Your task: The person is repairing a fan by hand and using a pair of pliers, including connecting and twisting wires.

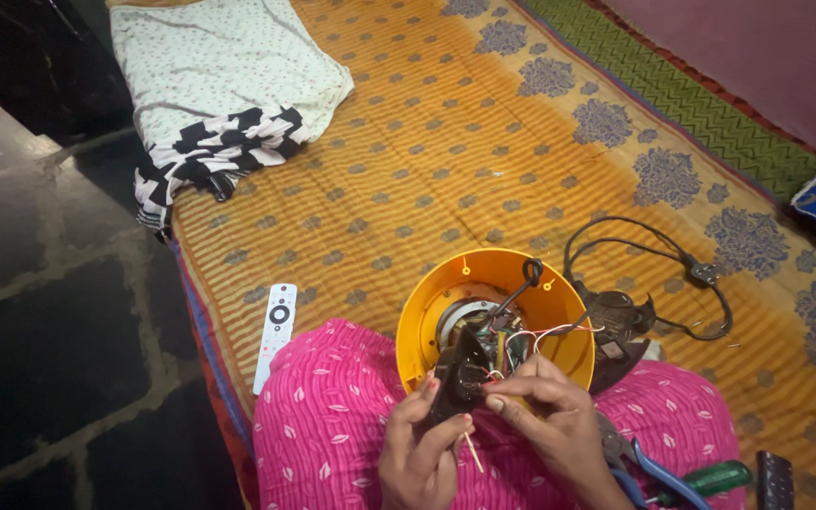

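Setting: bed covered with orange patterned bedspread [446, 161], dark stone floor at left.
Yellow housing [432, 302]: round, open side up, resting on lap in pink leaf-print cloth [323, 425]; near edge hidden behind the hands.
Inside housing: grey round motor [460, 316] at centre-left, loose red and white wires [535, 335] running toward right rim, black cord [531, 274] knotted at far rim.
Black switch block [460, 368]: at near rim of housing, tilted, partly hidden by fingers.
Left hand [422, 449]: fingers curled shut around lower part of switch block, thumb pressed on its side; thin pale stick [472, 453] pokes out below the grip.
Right hand [545, 411]: fingertips pinched together at right edge of switch block, touching it; what lies between the tips too small to tell.
Black base plate [616, 326]: just right of housing, on bedspread, black power cord [654, 255] looping beyond it to far right.
White remote [276, 335]: left of lap, near bed edge.
Tools: blue-handled pliers [658, 472] and green-handled screwdriver [720, 477] near right, beside right forearm; dark object [774, 480] just right of them.
Far left: white dotted cloth [219, 57] atop black-and-white striped cloth [210, 151].
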